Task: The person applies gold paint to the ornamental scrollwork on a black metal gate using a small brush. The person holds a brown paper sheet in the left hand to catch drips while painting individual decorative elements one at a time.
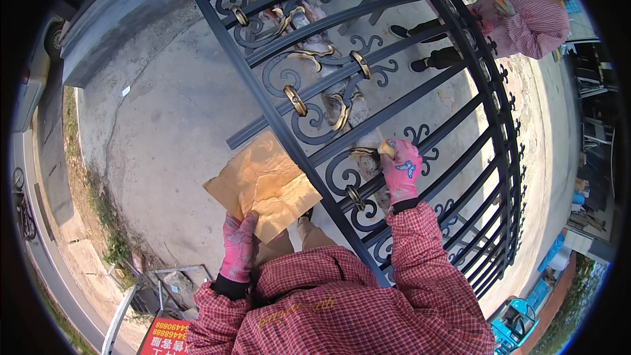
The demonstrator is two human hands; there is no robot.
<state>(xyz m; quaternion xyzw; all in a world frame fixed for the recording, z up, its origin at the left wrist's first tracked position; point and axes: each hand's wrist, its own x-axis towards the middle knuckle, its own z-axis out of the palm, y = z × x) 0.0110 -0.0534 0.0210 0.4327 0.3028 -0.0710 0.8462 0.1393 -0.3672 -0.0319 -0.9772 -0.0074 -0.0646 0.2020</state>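
Note:
A black wrought-iron gate panel (pixel 388 121) with scrolls and gold-coloured collars lies raised in front of me. My left hand (pixel 238 250), in a pink glove, grips the lower edge of a creased piece of brown cardboard (pixel 263 174) beside the gate's near rail. My right hand (pixel 402 172), gloved in pink too, is closed over the bars at a scroll with a gold leaf (pixel 361 151). From its fingers pokes a small yellowish-tan piece (pixel 386 149), close to the leaf's tip; its kind is hard to make out.
Across the gate, at the upper right, stands another person (pixel 526 20) in a pink checked top, bent over the panel. A stand leg (pixel 374 0) shows beneath the bars. A red sign (pixel 161 336) is at the lower left, a blue vehicle (pixel 516 321) at the lower right.

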